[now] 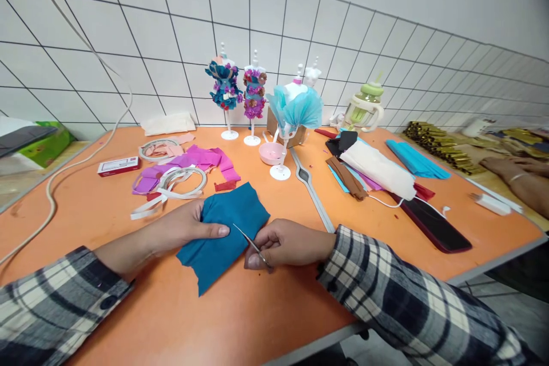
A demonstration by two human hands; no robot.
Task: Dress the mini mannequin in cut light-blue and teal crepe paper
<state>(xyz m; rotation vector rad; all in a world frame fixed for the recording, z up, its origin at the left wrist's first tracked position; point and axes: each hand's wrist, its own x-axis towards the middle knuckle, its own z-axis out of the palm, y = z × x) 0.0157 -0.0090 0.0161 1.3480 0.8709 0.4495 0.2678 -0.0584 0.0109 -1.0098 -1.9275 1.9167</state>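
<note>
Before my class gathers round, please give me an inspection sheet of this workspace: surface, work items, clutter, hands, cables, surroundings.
Surface: orange table, with small specks on it.
Work items: teal sheet, ragged at one edge; small scissors, tips over the sheet.
Clutter: purple strips, white tape roll, red-and-white box, phone; decorated dress forms toward the back.
Hands: left hand grips the sheet; right hand holds the scissors.
Cables: white cable loops along the left side.
Surroundings: white tiled wall behind; another person's hand at far right, near gold rolls.
</note>
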